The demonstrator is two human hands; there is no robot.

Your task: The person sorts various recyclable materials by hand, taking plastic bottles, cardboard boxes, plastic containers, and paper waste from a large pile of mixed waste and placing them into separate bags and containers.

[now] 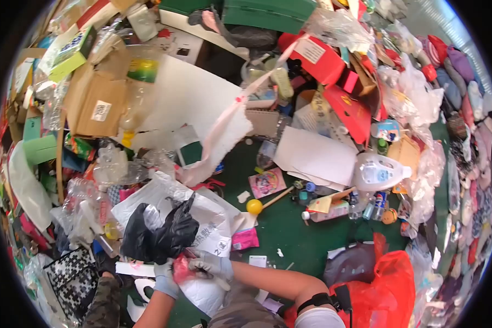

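My left hand [166, 277], in a pale grey glove, has its fingers closed at the left side of a crumpled pink-red plastic piece [183, 270]. From the right, my gloved right hand [212, 266] grips the same piece, its fingers bent over it. What kind of item this is, I cannot make out. Just beyond both hands lies a crumpled black plastic bag [166, 232]. It rests on a large white plastic mailer bag [216, 232] with dark print. A bright pink packet [245, 239] lies to the right of the mailer.
Mixed waste surrounds the green floor [273, 246]. Cardboard [95, 98] and a white foam sheet [194, 90] lie at the upper left. On the right are a white jug [379, 172], several bottles and a red plastic bag [382, 290]. A yellow ball [254, 206] lies near the middle.
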